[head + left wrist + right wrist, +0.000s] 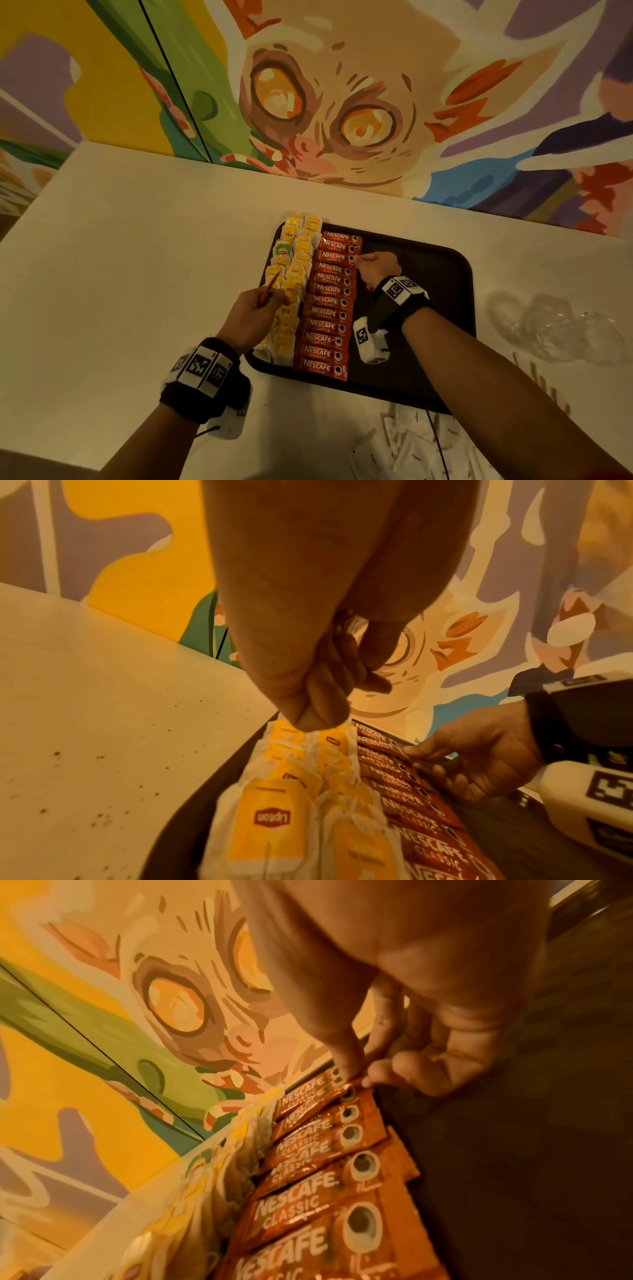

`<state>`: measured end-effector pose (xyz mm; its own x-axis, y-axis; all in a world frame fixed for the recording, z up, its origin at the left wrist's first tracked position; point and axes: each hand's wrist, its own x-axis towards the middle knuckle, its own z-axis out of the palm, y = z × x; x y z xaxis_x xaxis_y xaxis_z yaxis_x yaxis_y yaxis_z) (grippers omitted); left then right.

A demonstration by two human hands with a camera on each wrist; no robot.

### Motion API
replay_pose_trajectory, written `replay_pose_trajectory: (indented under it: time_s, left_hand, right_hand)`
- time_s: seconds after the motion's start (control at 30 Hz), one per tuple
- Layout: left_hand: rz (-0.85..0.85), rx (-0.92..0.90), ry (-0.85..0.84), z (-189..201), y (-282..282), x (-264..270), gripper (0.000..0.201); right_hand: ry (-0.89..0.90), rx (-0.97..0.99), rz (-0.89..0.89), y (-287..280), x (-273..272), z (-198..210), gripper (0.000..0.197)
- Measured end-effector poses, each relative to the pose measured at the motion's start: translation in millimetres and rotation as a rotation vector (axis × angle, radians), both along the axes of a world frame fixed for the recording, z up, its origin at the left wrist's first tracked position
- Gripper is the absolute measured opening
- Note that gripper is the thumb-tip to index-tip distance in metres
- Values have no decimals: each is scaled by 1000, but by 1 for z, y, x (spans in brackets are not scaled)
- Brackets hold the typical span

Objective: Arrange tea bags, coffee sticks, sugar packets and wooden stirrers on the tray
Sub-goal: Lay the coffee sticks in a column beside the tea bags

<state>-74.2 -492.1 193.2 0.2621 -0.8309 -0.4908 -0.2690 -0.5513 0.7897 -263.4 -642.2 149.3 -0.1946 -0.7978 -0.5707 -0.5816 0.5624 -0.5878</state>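
I see a dark tray (445, 274) on the white counter (137, 257). 2 columns of yellow tea bags (291, 274) fill its left edge, with 1 column of red coffee sticks (329, 301) just right of them. My right grip (376, 265) pinches the right end of a far stick (318, 1096). My left grip (255, 308), over the tea bags, pinches a thin orange-red item I cannot identify. White packets (411, 445) lie near right on the counter, off the tray.

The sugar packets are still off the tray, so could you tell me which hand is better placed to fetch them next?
Probably the right hand: the sugar packets lie beside the right forearm, near the tray. The left hand already holds a coffee stick.
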Motion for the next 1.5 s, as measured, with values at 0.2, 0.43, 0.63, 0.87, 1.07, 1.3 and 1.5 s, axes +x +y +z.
replay_pose_trajectory:
  time_s: [0.2, 0.43, 0.63, 0.87, 1.07, 1.3, 1.5]
  left_hand:
    - [-20, 8, -2, 1, -3, -5, 28]
    - [-65, -20, -48, 0, -7, -4, 24]
    - [-96, -70, -91, 2, -9, -4, 26]
    - [-135, -145, -78, 21, -6, -13, 9]
    - [-141, -144, -91, 24, -3, -15, 31]
    - [-228, -406, -320, 17, 7, -11, 41]
    - [-267, -524, -430, 21, 10, -8, 13]
  right_hand:
    - [20, 10, 40, -1, 0, 4, 28]
    - [15, -31, 52, 1, -3, 3, 22]
    - [-39, -169, 16, 11, -1, 7, 24]
    - [-277, -254, 202, 32, 8, 33, 7]
    - [-626, -85, 415, 62, 18, 62, 22]
    - [-692, -137, 323, 72, 16, 61, 16]
    - [-870, -57, 156, 75, 12, 67, 17]
